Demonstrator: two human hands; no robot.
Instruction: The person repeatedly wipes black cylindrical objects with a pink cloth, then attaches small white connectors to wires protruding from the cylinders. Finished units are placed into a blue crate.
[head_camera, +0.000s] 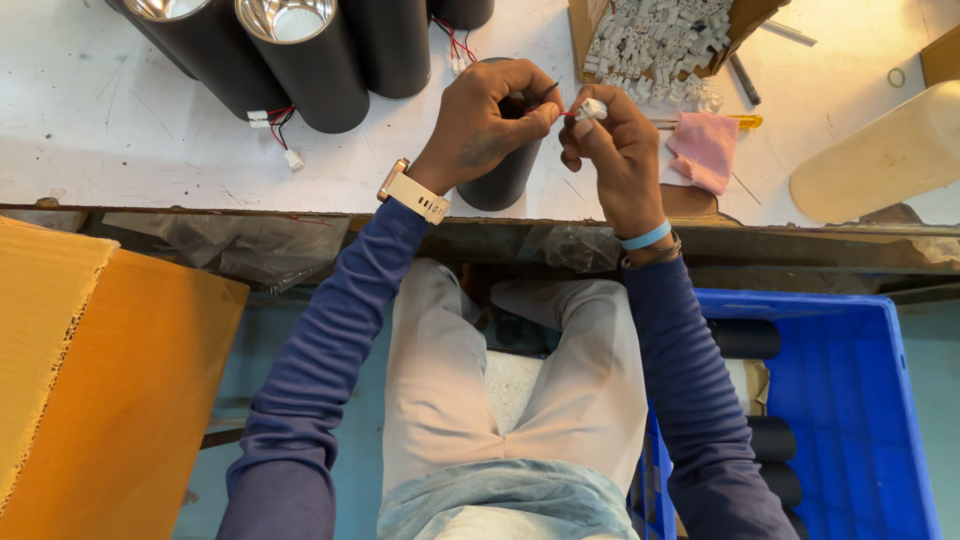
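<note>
While both hands work close together above the near edge of the bench (150, 150), the small white connector (592, 108) sits pinched in the grip of the right hand (615, 150), between thumb and forefinger. The thin red and black wires (548, 98) run from it to the left hand (490, 120), whose fingers are closed on them. These wires come, as it seems, from the black cylinder (500, 180) that stands on the bench just under the hands, near its front edge.

I judge the connector very light, hard plastic and a little slippery, so it is best held by its flat sides with the fingertips only. The wires look soft and thin; a strong pull could bend or break them, so they should be held close to the end. The cylinder seems stiff and stands upright without support.

Both wrists are raised and bent inward, the forearms come from the person's lap and meet in front. More black cylinders (310, 60) stand at the far left of the bench, and an open cardboard box of white connectors (660, 40) lies at the far edge, right of the hands.
</note>
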